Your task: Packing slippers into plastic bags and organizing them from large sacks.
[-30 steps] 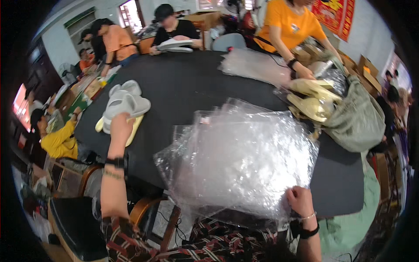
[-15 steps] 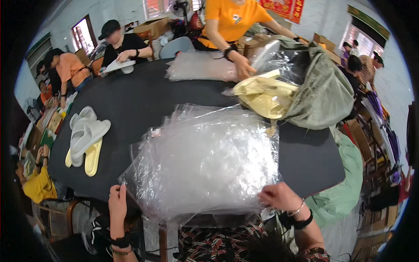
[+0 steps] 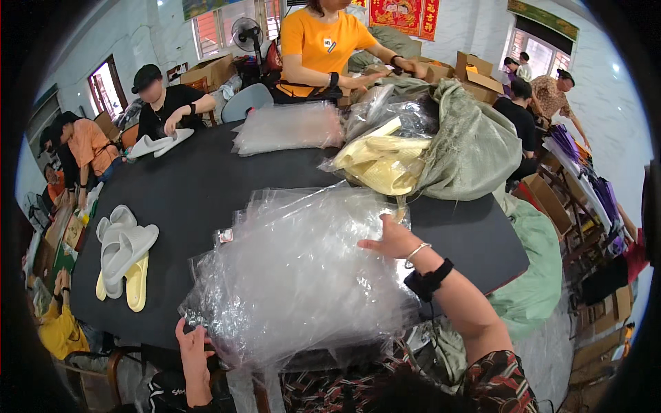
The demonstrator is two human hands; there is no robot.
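The left hand point(image 3: 194, 347) pinches the near edge of the pile of clear plastic bags point(image 3: 296, 275), fingers closed on it; the pile lies at the near edge of the black surface point(image 3: 206, 186); the right hand point(image 3: 391, 241) rests flat and open on the pile's far side; grey and yellow slippers point(image 3: 124, 255) sit by the left edge.

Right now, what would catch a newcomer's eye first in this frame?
The crinkled pile of clear plastic bags at the black table's near edge, with the right hand flat on it and the left hand at its corner. Left of it lie pale slippers.
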